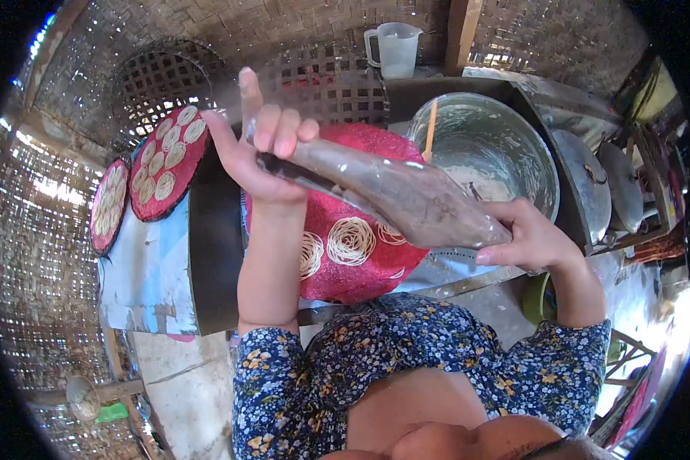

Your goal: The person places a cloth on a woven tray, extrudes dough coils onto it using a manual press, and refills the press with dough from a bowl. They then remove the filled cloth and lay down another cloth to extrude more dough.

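A long grey-brown wooden tool [406,195] is held up slantwise in front of my chest. At its upper left end my left hand [264,146] wraps several fingers over it, with the index finger and thumb sticking out. My right hand [525,238] grips the lower right end. Below the tool lies a round red mat [360,280] with coiled noodle-like rings [350,241] on it. The tool covers part of the mat. Behind my right hand sits a large basin [533,146] with pale batter-like residue and a wooden stick [431,130] leaning inside.
Two more red mats with pale coils [169,165] [109,207] stand at the left. A plastic jug [399,50] is behind the basin. Metal lids [583,180] stand at the right. Woven baskets [165,80] lean on the back wall.
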A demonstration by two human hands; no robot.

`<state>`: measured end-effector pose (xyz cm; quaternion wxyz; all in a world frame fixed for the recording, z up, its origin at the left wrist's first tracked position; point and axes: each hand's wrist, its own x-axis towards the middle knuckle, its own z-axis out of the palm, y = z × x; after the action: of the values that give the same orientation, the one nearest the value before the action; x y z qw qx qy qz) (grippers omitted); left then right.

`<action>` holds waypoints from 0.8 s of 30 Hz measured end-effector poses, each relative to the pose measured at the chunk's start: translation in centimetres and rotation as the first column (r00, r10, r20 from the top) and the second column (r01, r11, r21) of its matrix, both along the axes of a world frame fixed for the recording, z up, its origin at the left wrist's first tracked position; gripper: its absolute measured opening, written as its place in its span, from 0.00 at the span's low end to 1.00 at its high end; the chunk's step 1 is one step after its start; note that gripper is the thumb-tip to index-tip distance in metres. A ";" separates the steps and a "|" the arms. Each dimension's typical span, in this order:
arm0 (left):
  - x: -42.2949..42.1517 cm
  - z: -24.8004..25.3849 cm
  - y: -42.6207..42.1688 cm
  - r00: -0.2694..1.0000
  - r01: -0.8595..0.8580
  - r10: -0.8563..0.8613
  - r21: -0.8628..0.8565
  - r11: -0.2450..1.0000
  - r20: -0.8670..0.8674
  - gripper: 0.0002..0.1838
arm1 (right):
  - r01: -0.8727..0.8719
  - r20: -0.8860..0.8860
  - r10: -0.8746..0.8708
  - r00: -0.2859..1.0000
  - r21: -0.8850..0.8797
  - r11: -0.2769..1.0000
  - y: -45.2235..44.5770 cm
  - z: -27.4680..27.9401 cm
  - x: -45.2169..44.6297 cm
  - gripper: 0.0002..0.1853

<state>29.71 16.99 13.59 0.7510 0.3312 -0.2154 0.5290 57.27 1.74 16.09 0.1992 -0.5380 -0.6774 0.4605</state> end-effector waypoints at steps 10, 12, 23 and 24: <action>4.3 -2.7 -0.2 0.993 0.116 -0.115 -0.101 0.988 0.015 0.32 | 0.079 0.052 -0.083 0.995 0.073 0.994 -2.2 -1.1 2.7 0.32; 4.9 -3.4 0.8 0.938 0.343 -0.330 -0.137 0.929 0.108 0.38 | 0.100 0.075 -0.107 0.991 0.095 0.991 -2.3 -1.1 3.0 0.32; 9.5 -9.6 1.3 0.385 0.012 -0.302 -0.323 0.946 -0.872 0.37 | 0.158 0.066 -0.162 0.985 0.063 0.985 -1.4 -2.5 3.3 0.31; 9.9 -9.5 0.2 0.294 -0.029 -0.147 -0.162 0.986 -0.944 0.34 | 0.160 0.047 -0.163 0.985 0.072 0.985 -1.4 -2.7 3.4 0.31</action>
<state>39.63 17.23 4.10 0.7733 0.5154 0.2998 0.2156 60.65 0.35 13.41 0.2360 -0.5961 -0.6518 0.4052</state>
